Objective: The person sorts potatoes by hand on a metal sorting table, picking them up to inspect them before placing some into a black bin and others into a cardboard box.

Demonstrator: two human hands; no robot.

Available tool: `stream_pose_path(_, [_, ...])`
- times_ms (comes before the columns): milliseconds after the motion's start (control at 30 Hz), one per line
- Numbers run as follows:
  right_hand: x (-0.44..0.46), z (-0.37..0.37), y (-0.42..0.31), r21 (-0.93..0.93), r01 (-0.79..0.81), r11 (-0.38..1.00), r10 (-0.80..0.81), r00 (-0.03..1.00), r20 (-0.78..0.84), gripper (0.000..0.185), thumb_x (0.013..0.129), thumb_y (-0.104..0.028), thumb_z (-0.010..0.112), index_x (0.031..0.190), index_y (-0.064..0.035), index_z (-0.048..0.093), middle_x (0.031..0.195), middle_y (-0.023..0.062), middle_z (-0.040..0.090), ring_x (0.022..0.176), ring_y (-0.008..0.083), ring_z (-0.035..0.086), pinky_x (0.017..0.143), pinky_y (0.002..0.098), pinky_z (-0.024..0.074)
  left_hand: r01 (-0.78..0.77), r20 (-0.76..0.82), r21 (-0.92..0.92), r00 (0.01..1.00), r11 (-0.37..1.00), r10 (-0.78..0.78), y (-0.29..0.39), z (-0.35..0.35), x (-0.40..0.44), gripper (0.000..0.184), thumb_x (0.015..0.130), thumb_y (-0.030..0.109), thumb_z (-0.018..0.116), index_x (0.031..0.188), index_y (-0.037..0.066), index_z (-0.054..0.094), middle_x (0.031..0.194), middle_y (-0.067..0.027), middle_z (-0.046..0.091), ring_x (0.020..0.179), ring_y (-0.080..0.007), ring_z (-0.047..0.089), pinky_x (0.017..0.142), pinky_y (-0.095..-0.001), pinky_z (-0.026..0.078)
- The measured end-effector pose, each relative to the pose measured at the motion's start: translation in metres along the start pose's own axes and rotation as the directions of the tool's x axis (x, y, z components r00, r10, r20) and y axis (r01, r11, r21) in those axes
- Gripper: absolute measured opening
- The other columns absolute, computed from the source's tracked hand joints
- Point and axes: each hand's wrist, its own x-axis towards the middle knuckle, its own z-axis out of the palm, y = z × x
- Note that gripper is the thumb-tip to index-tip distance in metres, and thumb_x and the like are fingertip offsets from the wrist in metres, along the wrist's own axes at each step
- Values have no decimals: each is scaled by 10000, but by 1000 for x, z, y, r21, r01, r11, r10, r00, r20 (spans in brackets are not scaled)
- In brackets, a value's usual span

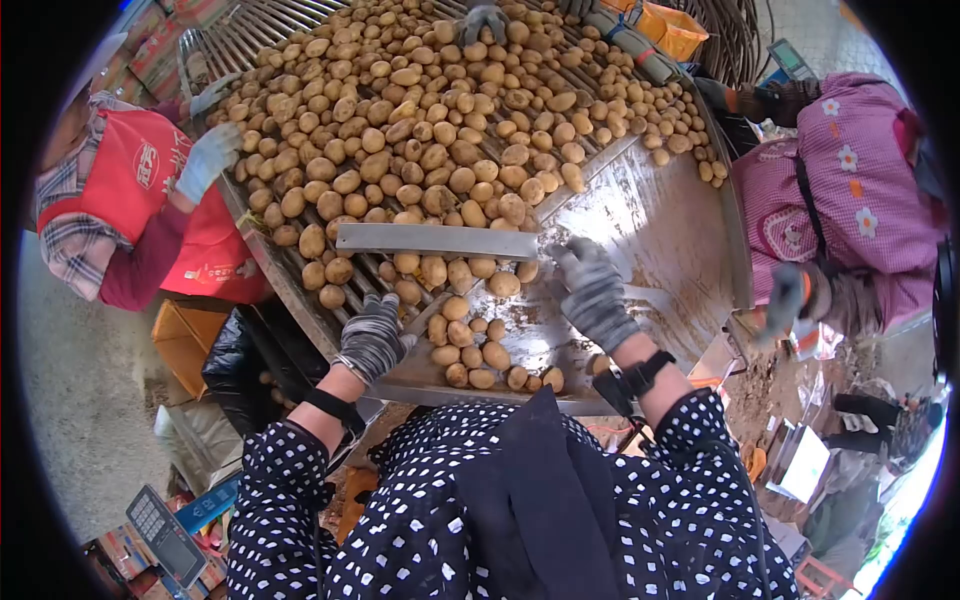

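My right hand (597, 298), in a grey striped glove, grips the right end of a long flat metal strip (435, 240). The strip lies crosswise over the near part of a heap of potatoes (400, 140). My left hand (374, 338), gloved alike, is at the table's near left edge with its fingers apart and nothing visible in it. Between my hands, a small group of potatoes (470, 345) sits on the bare metal of the sorting table (660, 220), on my side of the strip.
A person in a red apron (140, 170) stands at the left, one gloved hand (210, 160) by the heap. At the right is a person in pink checked clothing (850, 180). Another gloved hand (483, 22) touches the far potatoes. A black bag (250, 365) hangs below left.
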Motion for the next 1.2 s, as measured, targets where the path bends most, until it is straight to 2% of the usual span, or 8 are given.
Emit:
stream_pose_path(167, [56, 29, -23, -80, 178, 981, -160, 968, 191, 433, 784, -209, 713, 1185, -76, 616, 1079, 150, 611, 982, 328, 618, 858, 437, 508, -244, -202, -253, 960, 936, 196, 0, 44, 9, 637, 773, 360, 781, 1261, 15, 561, 1228, -235, 587, 1104, -384, 606, 962, -435, 483])
stream_pose_path(267, [73, 31, -22, -55, 204, 977, -173, 923, 343, 487, 763, -259, 749, 1197, -91, 602, 1035, 132, 604, 971, 304, 622, 842, 435, 516, -190, -18, -678, 970, 710, 243, 15, 30, 5, 544, 822, 310, 749, 1239, 1, 585, 1155, -222, 638, 1086, -359, 619, 920, -415, 507])
stream_pose_path(400, [117, 18, -4, -31, 280, 959, -249, 893, 376, 455, 739, -259, 766, 1147, -113, 628, 1014, 116, 607, 964, 296, 623, 835, 429, 525, -117, -233, -364, 972, 924, 32, -15, 19, 24, 569, 767, 171, 764, 1261, -22, 558, 1246, -224, 578, 1146, -350, 569, 999, -410, 467])
stream_pose_path(467, [152, 12, 1, -102, 362, 927, -357, 932, 63, 287, 720, -218, 762, 969, -117, 663, 968, 96, 613, 943, 295, 619, 827, 429, 526, -209, -528, -142, 843, 967, 105, -20, 15, 37, 640, 718, 160, 784, 1287, -4, 542, 1344, -238, 505, 1236, -394, 484, 1060, -446, 410])
stream_pose_path(633, [225, 34, 13, -12, 130, 991, -125, 927, -353, 265, 750, -180, 728, 993, -92, 666, 1071, 143, 626, 1001, 361, 607, 846, 460, 504, -305, -498, -131, 843, 943, 204, 0, 6, 64, 743, 683, 197, 816, 1325, -13, 506, 1388, -252, 461, 1284, -429, 428, 1102, -482, 355])
stream_pose_path(767, [228, 69, 34, 36, 110, 993, -111, 994, 11, 231, 780, -260, 732, 941, -98, 694, 969, 152, 637, 948, 348, 612, 821, 462, 505, -198, -287, -201, 948, 959, 135, 10, -7, 56, 782, 700, 299, 807, 1361, 25, 491, 1409, -254, 443, 1301, -425, 424, 1103, -505, 336])
stream_pose_path(1133, [220, 98, 46, -47, 346, 937, -349, 931, -105, 412, 757, -254, 734, 1115, -78, 629, 1119, 146, 594, 1056, 351, 559, 892, 484, 455, 49, -13, -293, 998, 955, -55, 74, -3, 26, 882, 752, 458, 733, 1459, 52, 396, 1494, -328, 305, 1391, -523, 272, 1164, -557, 216])
stream_pose_path(1200, [217, 102, 51, -22, 391, 920, -390, 909, -146, 439, 753, -218, 734, 1149, -66, 621, 1140, 146, 596, 1071, 349, 560, 912, 484, 453, -55, -48, -296, 998, 953, 43, 88, 5, 16, 871, 752, 445, 738, 1454, 50, 405, 1507, -300, 310, 1391, -525, 269, 1180, -565, 181])
